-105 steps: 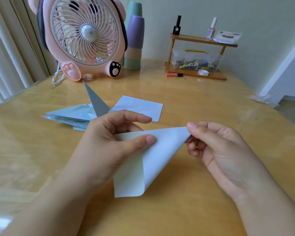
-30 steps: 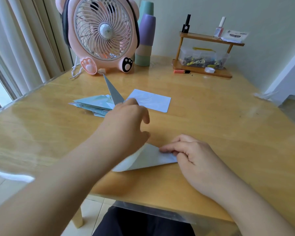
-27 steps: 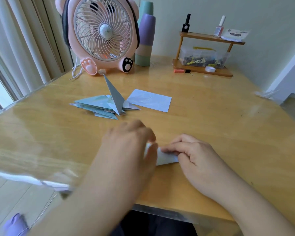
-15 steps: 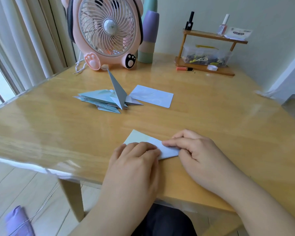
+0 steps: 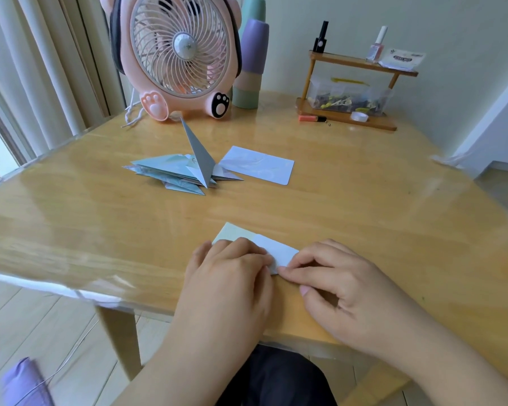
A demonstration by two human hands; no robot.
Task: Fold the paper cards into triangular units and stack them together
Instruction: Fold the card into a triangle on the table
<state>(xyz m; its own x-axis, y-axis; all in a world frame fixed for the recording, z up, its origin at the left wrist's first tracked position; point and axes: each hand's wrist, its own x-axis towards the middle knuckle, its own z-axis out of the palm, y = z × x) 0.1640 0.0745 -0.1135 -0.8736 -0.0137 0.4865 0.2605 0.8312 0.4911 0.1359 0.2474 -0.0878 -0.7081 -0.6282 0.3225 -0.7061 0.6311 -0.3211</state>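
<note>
So the card being worked on (image 5: 272, 249) is lying flat on the wooden table (image 5: 364, 206), close to the near edge, right in front of the person. It's a pale thing, light blue on the folded-over flap and a faint greenish cream where the far-left corner pokes out. Looks like it's been folded over on itself into a slim wedge shape, with a crisp diagonal edge running from that far corner toward the right. Most of its near side is hidden under the hands, so I can't say what the whole outline is.

Left hand (image 5: 232, 276) is palm-down on the left part of the card, fingers laid fairly flat and pressing it to the tabletop. Right hand (image 5: 343, 285) is at the card's right end, index fingertip pushing down on the near-right corner, the other fingers loosely curled beside it. The two hands are nearly touching over the paper.

Further back, left of centre, there's a pile of finished folded units (image 5: 173, 172), all that same pale blue with a faint print, fanned out flat, with one grey-looking triangle (image 5: 198, 150) sticking up out of the pile, point upward. Just beside it on the right lies an unfolded card (image 5: 260, 168), flat, rounded corners, pale with a soft pattern.

Behind all that sits a pink fan (image 5: 179, 57) with paw feet.
</note>
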